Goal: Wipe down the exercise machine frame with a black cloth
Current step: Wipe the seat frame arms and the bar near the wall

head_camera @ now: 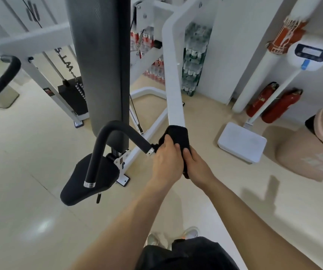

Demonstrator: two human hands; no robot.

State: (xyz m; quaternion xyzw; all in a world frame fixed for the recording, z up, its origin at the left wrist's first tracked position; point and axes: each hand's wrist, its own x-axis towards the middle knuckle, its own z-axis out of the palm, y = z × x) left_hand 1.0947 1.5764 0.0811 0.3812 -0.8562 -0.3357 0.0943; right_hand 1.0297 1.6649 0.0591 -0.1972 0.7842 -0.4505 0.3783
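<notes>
1. A single wide-angle view, worn on the person's head, faces forward and steeply down along both bare forearms.
2. It sits close. The left hand (166, 158) and right hand (197, 164), both on the black fabric cloth (178, 133), fall near frame centre.
3. The long white metal frame bar (174, 84) runs up and away from them.
4. The glossy cream tiled floor (30, 152) fills the lower frame, with the person's pale shoes (190, 232) at the bottom.

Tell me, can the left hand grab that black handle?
Probably yes. The left hand grips the cloth on the white bar, and the handle ends right beside it, nothing between. It must let go first.
</notes>
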